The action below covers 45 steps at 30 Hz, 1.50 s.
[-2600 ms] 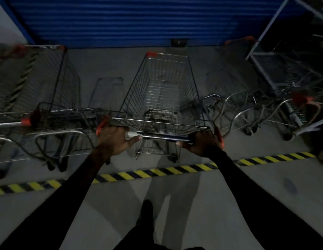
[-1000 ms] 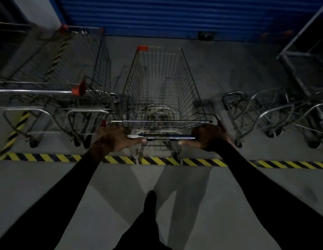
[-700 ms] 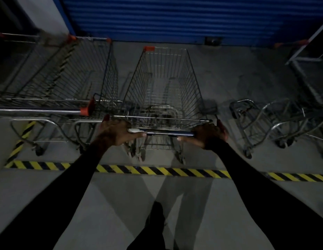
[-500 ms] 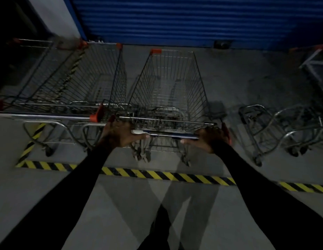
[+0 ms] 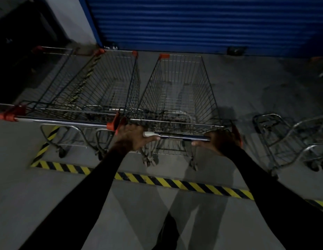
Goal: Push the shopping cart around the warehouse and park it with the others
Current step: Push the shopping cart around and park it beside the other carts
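Observation:
A wire shopping cart (image 5: pixel 177 91) with orange corner caps stands straight ahead of me, nose toward the blue roller door. Its wheels are past the yellow-black floor stripe. My left hand (image 5: pixel 131 137) grips the left end of its handle bar (image 5: pixel 180 137). My right hand (image 5: pixel 221 141) grips the right end. Close on its left stands a parked cart (image 5: pixel 95 87), side by side with mine, with another nested cart frame further left.
A blue roller door (image 5: pixel 202 22) closes the far side. The yellow-black stripe (image 5: pixel 175 183) crosses the floor under my arms. A low metal cart frame (image 5: pixel 290 139) stands at the right. A white pillar (image 5: pixel 72 17) and a dark opening lie at the far left.
The cart has rolled forward over the stripe and drawn up beside the parked cart on the left. My view has swung left. Both hands stay on the handle.

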### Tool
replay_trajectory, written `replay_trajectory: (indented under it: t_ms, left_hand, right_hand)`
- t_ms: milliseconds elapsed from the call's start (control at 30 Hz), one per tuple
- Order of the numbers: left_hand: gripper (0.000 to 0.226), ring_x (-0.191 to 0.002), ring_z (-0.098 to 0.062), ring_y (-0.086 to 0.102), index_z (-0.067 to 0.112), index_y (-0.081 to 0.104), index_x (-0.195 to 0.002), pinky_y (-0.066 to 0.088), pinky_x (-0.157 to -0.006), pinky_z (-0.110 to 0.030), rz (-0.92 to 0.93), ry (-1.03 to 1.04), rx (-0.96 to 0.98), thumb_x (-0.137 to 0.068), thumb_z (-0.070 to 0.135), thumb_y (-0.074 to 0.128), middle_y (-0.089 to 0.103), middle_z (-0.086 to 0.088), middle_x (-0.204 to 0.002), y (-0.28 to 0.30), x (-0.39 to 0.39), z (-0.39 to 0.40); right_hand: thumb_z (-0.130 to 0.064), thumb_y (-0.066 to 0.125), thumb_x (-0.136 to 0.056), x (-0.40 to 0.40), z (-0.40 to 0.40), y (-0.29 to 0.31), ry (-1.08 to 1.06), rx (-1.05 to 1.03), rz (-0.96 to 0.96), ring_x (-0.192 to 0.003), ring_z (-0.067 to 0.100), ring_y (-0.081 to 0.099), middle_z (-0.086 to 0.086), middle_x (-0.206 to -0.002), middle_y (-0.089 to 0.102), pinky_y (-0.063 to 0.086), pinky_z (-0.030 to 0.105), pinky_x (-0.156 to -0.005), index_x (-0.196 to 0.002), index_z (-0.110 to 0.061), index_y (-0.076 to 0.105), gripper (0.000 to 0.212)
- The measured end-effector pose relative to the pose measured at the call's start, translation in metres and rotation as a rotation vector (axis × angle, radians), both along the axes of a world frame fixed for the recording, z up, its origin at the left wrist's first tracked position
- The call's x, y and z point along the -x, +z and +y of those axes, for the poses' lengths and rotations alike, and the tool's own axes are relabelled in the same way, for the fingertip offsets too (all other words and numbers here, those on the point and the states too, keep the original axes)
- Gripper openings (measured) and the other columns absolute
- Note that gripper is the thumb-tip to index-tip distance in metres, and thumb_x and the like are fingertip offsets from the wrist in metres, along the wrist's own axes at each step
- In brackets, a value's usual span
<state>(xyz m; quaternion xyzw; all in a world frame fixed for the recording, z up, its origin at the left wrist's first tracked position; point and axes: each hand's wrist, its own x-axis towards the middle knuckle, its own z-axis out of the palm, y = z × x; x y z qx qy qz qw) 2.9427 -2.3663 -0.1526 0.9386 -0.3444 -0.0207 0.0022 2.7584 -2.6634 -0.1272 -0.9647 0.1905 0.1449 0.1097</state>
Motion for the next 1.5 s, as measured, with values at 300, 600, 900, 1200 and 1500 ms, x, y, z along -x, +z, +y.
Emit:
replay_trajectory:
  t_ms: [300,600,900,1200,1500]
  left_hand:
    - [0.109,-0.096,-0.023,0.075,0.033,0.081,-0.111,0.052,-0.081,-0.032,-0.068,0.003,-0.104,-0.072,0.112,0.017,0.081,-0.001,-0.100,0.013,-0.005,-0.003]
    - [0.113,-0.100,-0.028,0.073,0.030,0.079,-0.110,0.052,-0.091,-0.038,0.046,0.015,-0.123,-0.072,0.113,0.013,0.079,-0.006,-0.103,0.021,-0.007,-0.005]
    - [0.066,-0.120,-0.035,0.068,0.024,0.070,-0.131,0.048,-0.104,-0.050,-0.015,-0.095,0.159,-0.091,0.073,0.048,0.076,-0.007,-0.125,0.008,0.025,-0.014]
    - [0.050,-0.116,-0.034,0.063,0.014,0.071,-0.133,0.052,-0.098,-0.045,-0.005,-0.197,0.487,-0.096,0.045,0.059,0.072,-0.009,-0.128,0.012,0.109,-0.065]
    - [0.050,-0.126,-0.031,0.061,0.013,0.069,-0.140,0.047,-0.106,-0.040,0.203,-0.445,0.693,-0.103,0.046,0.060,0.069,-0.008,-0.139,0.020,0.229,-0.176]
  right_hand:
    - [-0.110,0.020,-0.066,-0.008,0.006,0.007,0.020,0.091,0.047,-0.120,0.023,0.066,-0.003,-0.118,0.075,0.026,0.049,-0.120,-0.108,-0.034,0.074,0.103]
    - [-0.110,0.025,-0.064,-0.012,0.000,0.001,0.038,-0.089,-0.013,-0.095,0.021,0.069,-0.004,-0.093,0.070,0.051,0.038,-0.089,-0.089,-0.031,0.066,0.092]
    - [-0.099,0.019,-0.086,0.004,-0.005,-0.011,0.052,0.186,-0.243,-0.118,0.026,0.072,-0.002,-0.121,0.078,0.040,0.056,-0.118,-0.127,-0.033,0.073,0.095]
    - [-0.063,0.052,-0.097,0.097,0.006,0.016,-0.248,-0.119,-0.618,-0.123,0.031,0.068,0.009,-0.143,0.068,0.056,0.040,-0.096,-0.143,-0.018,0.068,0.066]
    - [-0.054,0.059,-0.106,0.266,-0.022,0.015,-0.675,-0.166,-0.659,-0.130,0.026,0.062,0.003,-0.146,0.065,0.054,0.042,-0.101,-0.146,-0.020,0.063,0.053]
